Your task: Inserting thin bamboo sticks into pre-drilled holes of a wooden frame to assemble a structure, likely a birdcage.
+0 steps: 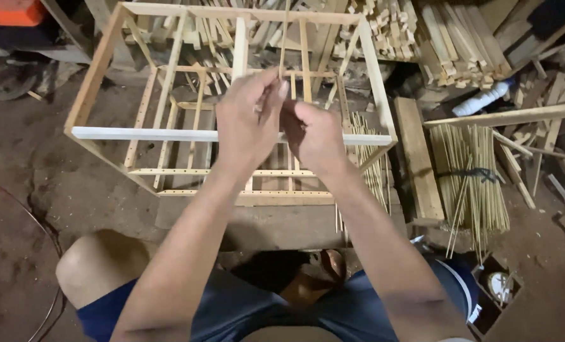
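Hands first: your left hand (247, 123) is closed in a pinch, thumb and fingertips gripping a thin stick (284, 38) near its lower end. That stick stands almost upright and runs from your fingers up past the top rail of the wooden frame (232, 135). Your right hand (314, 136) sits just beside the left, touching it, with the fingers curled in toward the same spot; whether it also grips the stick you cannot tell, because the knuckles hide the fingertips. Both hands hover over the middle of the frame, right above its pale front rail. The frame is an open box of slats, some drilled with rows of holes, and it rests on the dirt floor in front of your knees. To your right, well apart from both hands, lies a tied bundle of sticks (469, 177) beside a plank (416, 158). Behind the frame is a heap of cut slats (447, 44).
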